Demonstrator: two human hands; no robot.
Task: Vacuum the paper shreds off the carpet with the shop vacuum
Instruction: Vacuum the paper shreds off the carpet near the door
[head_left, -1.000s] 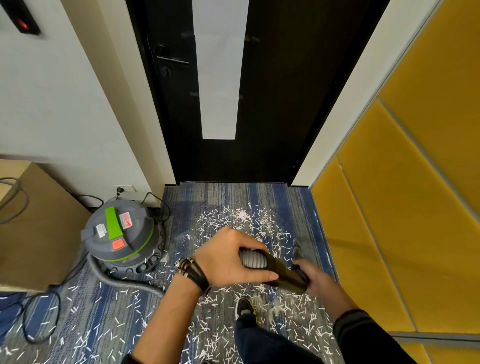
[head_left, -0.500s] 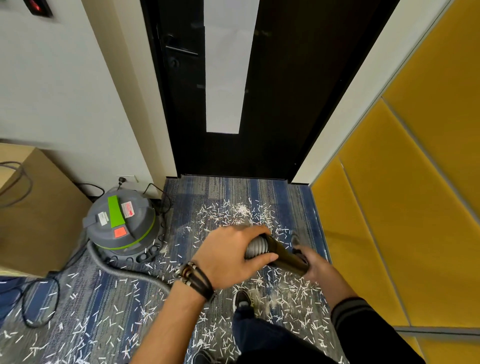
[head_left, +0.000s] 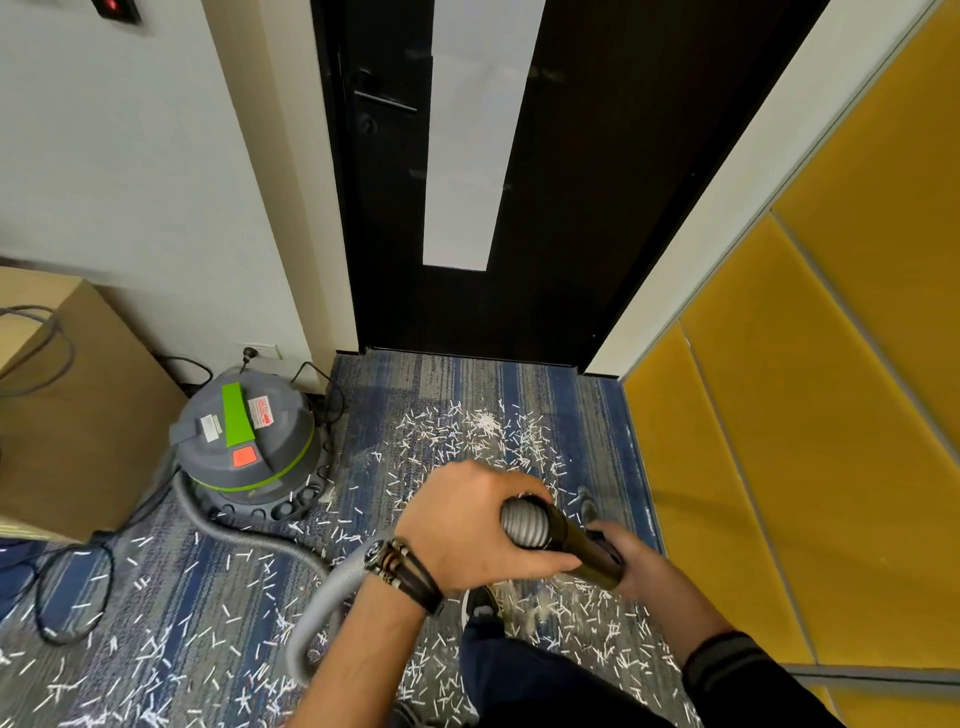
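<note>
I see the left hand (head_left: 467, 530) clasping the grey ribbed hose (head_left: 522, 522) where it joins the black tube (head_left: 574, 540) — the right hand (head_left: 631, 564) is wrapped round that tube's lower end. The shop vacuum (head_left: 247, 447) sits far left by the wall, and paper shreds (head_left: 478, 426) litter the blue carpet (head_left: 467, 379) around both hands.

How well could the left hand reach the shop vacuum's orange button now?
Probably not at once: the left hand grips the grey hose, and the orange button sits off to its left. Nothing blocks the way.
</note>
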